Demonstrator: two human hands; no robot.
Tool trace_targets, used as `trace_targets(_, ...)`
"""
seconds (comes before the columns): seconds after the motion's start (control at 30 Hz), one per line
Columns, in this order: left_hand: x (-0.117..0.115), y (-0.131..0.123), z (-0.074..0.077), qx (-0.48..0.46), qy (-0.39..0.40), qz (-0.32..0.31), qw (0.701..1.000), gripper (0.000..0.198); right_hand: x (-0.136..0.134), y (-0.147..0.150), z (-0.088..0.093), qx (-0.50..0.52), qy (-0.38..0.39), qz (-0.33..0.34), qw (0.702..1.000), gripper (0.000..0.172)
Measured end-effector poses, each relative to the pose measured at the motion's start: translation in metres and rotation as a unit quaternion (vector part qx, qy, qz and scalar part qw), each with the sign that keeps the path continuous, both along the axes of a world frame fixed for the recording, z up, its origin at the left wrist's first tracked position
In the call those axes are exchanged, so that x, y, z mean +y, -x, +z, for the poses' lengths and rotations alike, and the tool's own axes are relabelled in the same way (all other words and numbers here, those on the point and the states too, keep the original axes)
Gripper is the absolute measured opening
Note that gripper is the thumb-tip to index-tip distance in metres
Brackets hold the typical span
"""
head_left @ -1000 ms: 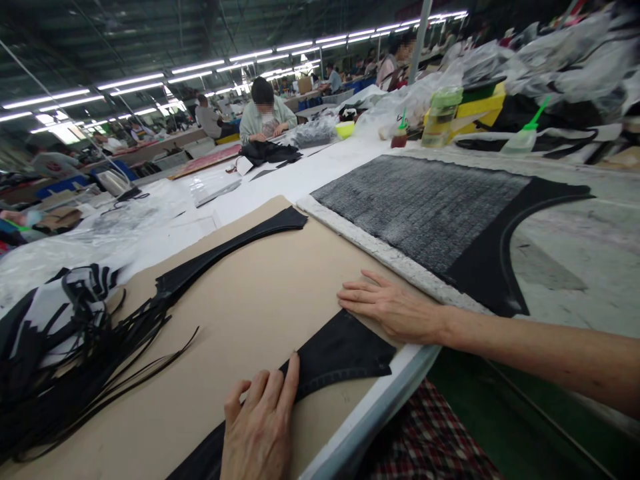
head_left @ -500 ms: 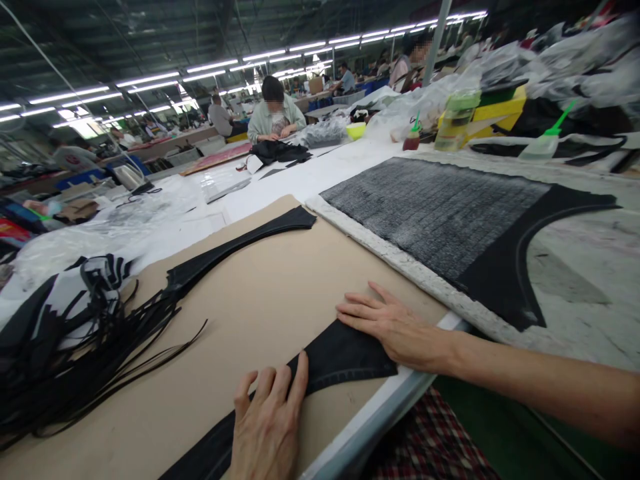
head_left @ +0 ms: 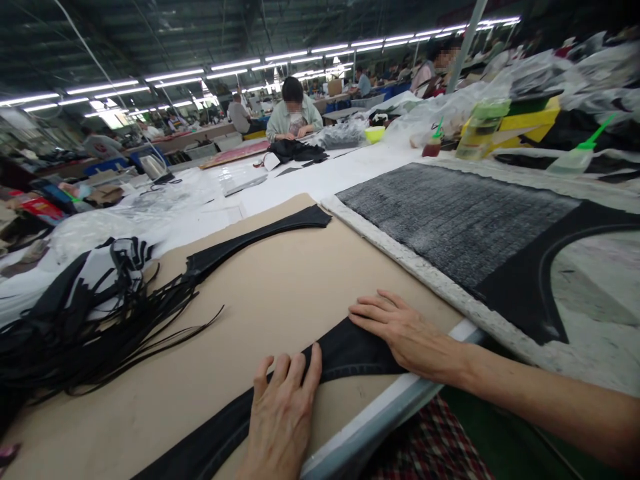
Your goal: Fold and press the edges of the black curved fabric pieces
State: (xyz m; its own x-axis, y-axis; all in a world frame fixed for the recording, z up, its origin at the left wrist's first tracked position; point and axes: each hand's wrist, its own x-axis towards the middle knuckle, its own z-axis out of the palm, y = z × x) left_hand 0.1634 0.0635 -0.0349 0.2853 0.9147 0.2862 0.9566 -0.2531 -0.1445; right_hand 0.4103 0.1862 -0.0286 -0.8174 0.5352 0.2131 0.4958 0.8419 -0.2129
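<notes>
"Hands?"

"Two. My left hand (head_left: 283,417) lies on a black fabric strip (head_left: 360,353), fingers slightly spread. My right hand (head_left: 405,340) lies flat at the strip's upper edge. Neither is clenched: both press down, nothing pinched."

"Where's the strip?"

"On a tan card board (head_left: 280,280), close to the board's near edge. Also on that board: a second black curved strip (head_left: 260,240) and one tangled bundle of thin black strips (head_left: 100,327)."

"Further out?"

"One grey speckled panel (head_left: 450,227), two squeeze bottles (head_left: 575,160) with green nozzles, one yellow bowl (head_left: 375,135), one seated co-worker (head_left: 293,110) in a pale jacket."

"Different from the earlier frame?"

"Hands are on the same strip, pressing the same way; the whole view has slid right."
</notes>
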Motion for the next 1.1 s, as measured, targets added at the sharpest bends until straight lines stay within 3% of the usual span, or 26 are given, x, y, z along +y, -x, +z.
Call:
trace_targets(0.17,-0.006,-0.002,-0.003,-0.026,-0.007,0.009,1.000,0.050,0.001,0.002,-0.001,0.058,-0.061,-0.039,0.996,0.049)
trace_targets(0.37,-0.015,-0.008,-0.012,-0.091,-0.075,0.051,0.992,0.040,-0.020,0.064,0.009,0.067,0.002,0.103,0.992,0.058)
trace_targets(0.47,-0.023,-0.012,-0.014,-0.120,-0.097,0.070,0.986,0.039,-0.027,0.083,0.002,0.049,-0.011,0.120,0.992,0.051)
trace_targets(0.63,-0.037,-0.012,-0.015,-0.159,-0.095,0.044,0.982,0.038,-0.039,0.078,-0.011,0.066,-0.115,0.083,0.988,0.046)
trace_targets(0.73,-0.052,-0.006,-0.015,-0.182,-0.080,0.001,0.980,0.039,-0.050,0.068,-0.010,0.060,-0.134,0.072,0.987,0.045)
trace_targets(0.97,-0.081,0.023,-0.008,-0.138,-0.074,0.041,0.987,0.046,-0.065,0.073,0.014,0.050,-0.062,0.074,0.994,0.024)
trace_targets(1.1,-0.087,0.030,-0.011,-0.109,-0.079,0.026,0.991,0.044,-0.069,0.087,0.014,0.049,-0.028,0.106,0.993,0.028)
